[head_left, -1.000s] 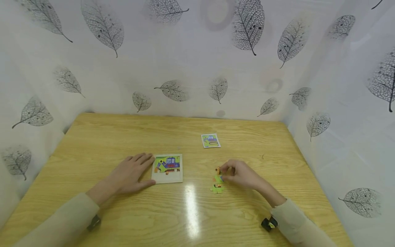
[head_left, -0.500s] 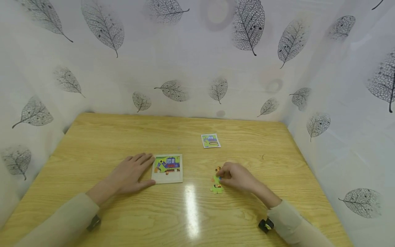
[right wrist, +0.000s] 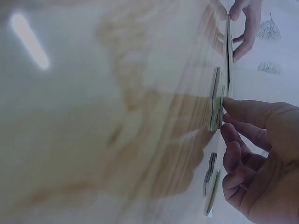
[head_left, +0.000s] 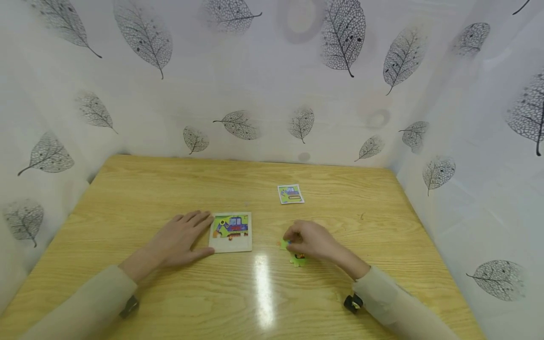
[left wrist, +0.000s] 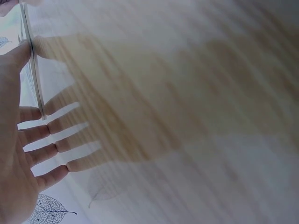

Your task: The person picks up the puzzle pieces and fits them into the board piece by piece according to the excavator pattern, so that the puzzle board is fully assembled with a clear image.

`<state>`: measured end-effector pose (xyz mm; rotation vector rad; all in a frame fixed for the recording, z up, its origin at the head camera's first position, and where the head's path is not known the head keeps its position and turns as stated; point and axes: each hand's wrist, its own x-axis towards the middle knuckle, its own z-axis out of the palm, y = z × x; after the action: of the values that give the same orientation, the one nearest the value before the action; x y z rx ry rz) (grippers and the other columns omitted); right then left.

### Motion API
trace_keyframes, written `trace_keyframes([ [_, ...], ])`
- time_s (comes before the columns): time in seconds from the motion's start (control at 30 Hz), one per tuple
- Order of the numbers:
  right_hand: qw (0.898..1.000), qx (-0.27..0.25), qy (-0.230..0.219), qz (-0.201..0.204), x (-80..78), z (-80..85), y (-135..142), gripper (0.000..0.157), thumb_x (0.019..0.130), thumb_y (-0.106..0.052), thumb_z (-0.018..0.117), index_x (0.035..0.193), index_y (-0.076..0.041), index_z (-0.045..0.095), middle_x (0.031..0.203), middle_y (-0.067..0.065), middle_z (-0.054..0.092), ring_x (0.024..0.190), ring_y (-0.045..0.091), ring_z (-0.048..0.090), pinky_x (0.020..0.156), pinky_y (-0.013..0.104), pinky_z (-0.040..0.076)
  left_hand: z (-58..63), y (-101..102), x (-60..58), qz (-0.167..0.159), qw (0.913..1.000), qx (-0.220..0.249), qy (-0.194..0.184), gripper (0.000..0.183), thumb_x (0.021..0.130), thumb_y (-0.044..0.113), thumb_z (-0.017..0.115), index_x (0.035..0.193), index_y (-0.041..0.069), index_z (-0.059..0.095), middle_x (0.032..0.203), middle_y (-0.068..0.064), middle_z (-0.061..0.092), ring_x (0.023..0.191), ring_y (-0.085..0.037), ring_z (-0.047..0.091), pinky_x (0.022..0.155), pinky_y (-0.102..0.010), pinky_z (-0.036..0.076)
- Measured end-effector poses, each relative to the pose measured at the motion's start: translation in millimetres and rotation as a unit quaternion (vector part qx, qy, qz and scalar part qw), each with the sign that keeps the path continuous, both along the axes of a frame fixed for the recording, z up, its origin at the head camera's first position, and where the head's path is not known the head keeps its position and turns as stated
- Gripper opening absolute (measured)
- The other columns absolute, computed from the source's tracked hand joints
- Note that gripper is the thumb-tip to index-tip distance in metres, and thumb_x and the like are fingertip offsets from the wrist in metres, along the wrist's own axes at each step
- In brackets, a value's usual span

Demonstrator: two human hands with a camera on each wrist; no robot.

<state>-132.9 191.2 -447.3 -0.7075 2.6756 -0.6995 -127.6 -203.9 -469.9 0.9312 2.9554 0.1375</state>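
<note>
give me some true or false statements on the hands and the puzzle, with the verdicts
1. The left hand touches the puzzle tray. True.
2. The right hand rests on the tray. False: its fingertips are at a green puzzle piece to the tray's right.
3. The picture card lies farther from the person than the tray. True.
4. The tray is completely filled. False: its near part is bare.

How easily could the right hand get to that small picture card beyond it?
Probably yes: only bare tabletop shows between the right hand and the small picture card, though that hand is occupied with a green puzzle piece.
</note>
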Motion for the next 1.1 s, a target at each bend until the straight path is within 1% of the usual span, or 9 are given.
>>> trace_keyframes([
  [0.17,1.000,0.010,0.007,0.002,-5.1,-1.9,-14.0,0.023,0.091,-0.022,0.082,0.112,-0.014,0.079,0.102,-0.001,0.080,0.092,0.010,0.074,0.082,0.029,0.062,1.2,-0.1,0.4,0.001,1.0000,0.006,-0.007,0.090,0.098,0.073,0.053,0.158,0.006,0.047,0.163,-0.017,0.049,0.148,-0.044,0.049,0.116,-0.065,0.045],
  [0.33,1.000,0.009,0.008,0.002,-8.9,-2.8,-22.8,0.023,0.091,-0.023,0.082,0.112,-0.013,0.079,0.096,-0.003,0.078,0.085,0.008,0.069,0.074,0.026,0.059,1.0,-0.2,0.2,0.002,1.0000,0.003,-0.008,0.090,0.098,0.073,0.052,0.159,0.006,0.047,0.163,-0.017,0.049,0.148,-0.044,0.049,0.116,-0.065,0.045],
  [0.43,1.000,0.004,-0.002,0.000,-10.3,-2.2,-24.1,0.023,0.092,-0.023,0.081,0.112,-0.013,0.078,0.096,-0.003,0.078,0.086,0.008,0.069,0.075,0.028,0.060,0.4,-0.6,0.4,0.001,1.0000,0.002,-0.006,0.090,0.098,0.073,0.053,0.159,0.006,0.047,0.163,-0.017,0.048,0.148,-0.044,0.049,0.115,-0.065,0.045],
  [0.57,1.000,-0.008,-0.028,-0.001,-12.3,-0.1,-20.9,0.024,0.093,-0.022,0.080,0.115,-0.014,0.078,0.107,-0.002,0.078,0.098,0.011,0.070,0.089,0.035,0.061,0.6,-0.4,0.4,0.001,1.0000,0.003,-0.005,0.090,0.098,0.073,0.053,0.159,0.006,0.047,0.163,-0.018,0.048,0.148,-0.044,0.049,0.115,-0.065,0.045],
  [0.7,0.999,-0.027,-0.045,0.013,-13.7,2.3,-16.2,0.028,0.091,-0.019,0.080,0.119,-0.013,0.077,0.114,0.000,0.076,0.107,0.017,0.070,0.097,0.043,0.060,1.2,0.1,0.5,0.002,1.0000,0.003,-0.006,0.090,0.098,0.072,0.054,0.158,0.006,0.047,0.163,-0.018,0.049,0.148,-0.044,0.049,0.116,-0.065,0.045],
  [0.8,0.998,-0.032,-0.052,0.025,-14.1,1.3,-14.2,0.029,0.092,-0.019,0.080,0.120,-0.013,0.076,0.113,-0.001,0.076,0.105,0.016,0.069,0.094,0.041,0.060,1.7,0.6,0.6,0.001,1.0000,0.002,-0.006,0.089,0.098,0.072,0.054,0.158,0.006,0.047,0.163,-0.018,0.049,0.148,-0.044,0.049,0.115,-0.065,0.045],
  [0.87,0.997,-0.031,-0.057,0.030,-13.8,-0.5,-13.7,0.030,0.092,-0.020,0.080,0.121,-0.013,0.076,0.109,-0.002,0.076,0.101,0.013,0.068,0.089,0.036,0.060,1.8,0.8,0.7,0.001,1.0000,0.002,-0.006,0.089,0.099,0.072,0.053,0.158,0.006,0.047,0.163,-0.018,0.049,0.148,-0.044,0.049,0.115,-0.065,0.045],
  [1.0,0.997,-0.029,-0.062,0.030,-13.4,-3.7,-14.9,0.030,0.094,-0.022,0.079,0.123,-0.013,0.075,0.099,-0.006,0.074,0.090,0.007,0.065,0.080,0.027,0.057,1.8,1.2,1.1,0.002,1.0000,0.005,-0.005,0.089,0.098,0.072,0.054,0.158,0.006,0.047,0.163,-0.017,0.049,0.148,-0.044,0.049,0.114,-0.065,0.046],
  [1.1,0.997,-0.029,-0.060,0.026,-13.0,-4.0,-16.9,0.033,0.094,-0.022,0.078,0.125,-0.013,0.074,0.094,-0.008,0.072,0.084,0.006,0.064,0.075,0.025,0.056,1.9,1.3,1.2,0.002,1.0000,0.005,-0.005,0.089,0.098,0.072,0.054,0.158,0.006,0.048,0.163,-0.017,0.049,0.148,-0.044,0.049,0.114,-0.065,0.046],
])
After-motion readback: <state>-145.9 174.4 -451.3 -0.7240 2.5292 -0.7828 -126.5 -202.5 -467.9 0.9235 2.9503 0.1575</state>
